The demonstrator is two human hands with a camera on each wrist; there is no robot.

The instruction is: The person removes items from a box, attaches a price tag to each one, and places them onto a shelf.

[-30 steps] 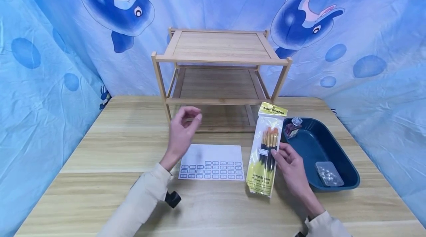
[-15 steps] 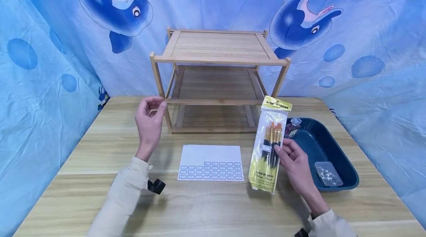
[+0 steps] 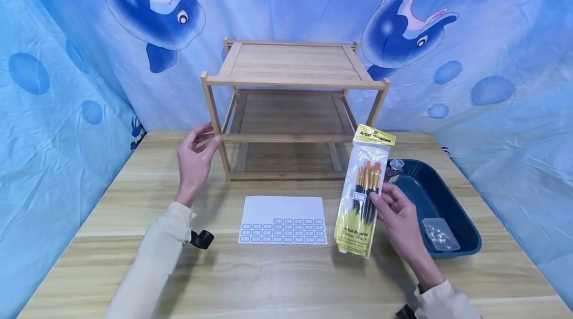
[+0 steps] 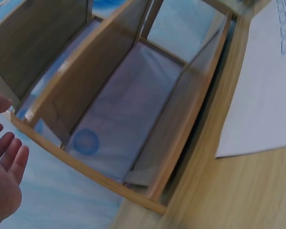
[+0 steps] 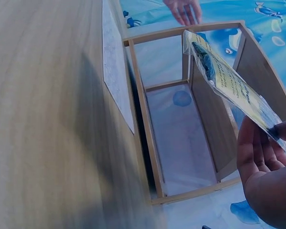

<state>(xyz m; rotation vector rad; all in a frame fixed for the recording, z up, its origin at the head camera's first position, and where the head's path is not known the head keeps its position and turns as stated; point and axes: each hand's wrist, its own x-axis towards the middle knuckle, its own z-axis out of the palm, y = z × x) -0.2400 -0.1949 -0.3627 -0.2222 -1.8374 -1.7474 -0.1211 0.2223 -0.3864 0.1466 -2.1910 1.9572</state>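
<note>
My right hand pinches the side of a clear packet of artist brushes, thumb on its front. It is held upright and slightly tilted above the table, with yellow printing at top and bottom. In the right wrist view the packet appears nearly edge-on, with fingers behind it. My left hand is at the left front post of the three-tier wooden shelf, holding nothing. Its fingertips are right at the post, level with the middle tier. The left wrist view has the hand beside the frame, its lower fingers loosely bent.
A white sheet with rows of blue-outlined labels lies before the shelf. At right, a dark teal basin contains a small glass bottle and a clear plastic box. A blue dolphin-print curtain surrounds the table.
My left hand has moved left from above the sheet to the shelf's left post. My right hand has shifted the brush packet slightly right and up.
</note>
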